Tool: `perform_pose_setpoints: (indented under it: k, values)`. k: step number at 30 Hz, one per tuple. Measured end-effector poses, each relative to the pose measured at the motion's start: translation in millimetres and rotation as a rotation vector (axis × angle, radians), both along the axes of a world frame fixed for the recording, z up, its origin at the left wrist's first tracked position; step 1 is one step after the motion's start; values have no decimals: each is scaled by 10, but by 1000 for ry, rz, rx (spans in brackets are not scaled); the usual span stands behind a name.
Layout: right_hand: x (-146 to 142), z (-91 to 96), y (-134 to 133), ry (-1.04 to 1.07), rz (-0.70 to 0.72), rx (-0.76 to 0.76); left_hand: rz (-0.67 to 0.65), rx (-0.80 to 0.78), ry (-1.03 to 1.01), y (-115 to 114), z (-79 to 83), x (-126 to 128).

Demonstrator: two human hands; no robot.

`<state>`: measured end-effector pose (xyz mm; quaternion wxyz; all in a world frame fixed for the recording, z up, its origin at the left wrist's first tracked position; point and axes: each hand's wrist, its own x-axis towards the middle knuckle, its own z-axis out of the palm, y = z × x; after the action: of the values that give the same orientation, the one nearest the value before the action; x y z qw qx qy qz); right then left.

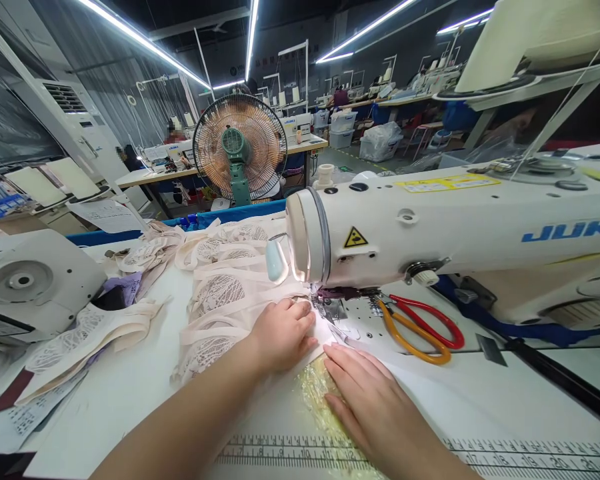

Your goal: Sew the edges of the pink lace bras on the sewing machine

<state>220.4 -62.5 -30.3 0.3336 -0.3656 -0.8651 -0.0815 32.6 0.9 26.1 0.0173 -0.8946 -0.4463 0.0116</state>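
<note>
My left hand (283,333) lies close to the sewing machine's needle area, its curled fingers closed on the edge of a pale beige fabric piece. Fingers stretched flat, my right hand (365,387) rests at the near right edge of that fabric, over a crinkled yellowish transparent strip (316,393). The white sewing machine (360,227) has its lit head just beyond my fingertips; the needle itself is hard to make out. Beige lace bras (221,293) lie in a row left of my left hand. Red- and orange-handled scissors (420,327) lie right of the needle plate.
A printed ruler scale (280,450) runs along the table's front. At left stand another machine head (25,280) and a loose lace bra (95,333). A black bar (563,380) crosses the right side. Beyond the table stands a large fan (240,150); people sit farther back.
</note>
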Motion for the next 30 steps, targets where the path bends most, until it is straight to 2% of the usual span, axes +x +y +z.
perform_pose_setpoints:
  k: [21, 30]
  values:
    - [2, 3, 9, -64, -2, 61, -28, 38, 26, -1, 11, -10]
    - [-6, -23, 10, -93, -27, 24, -18, 40, 17, 56, 9, -18]
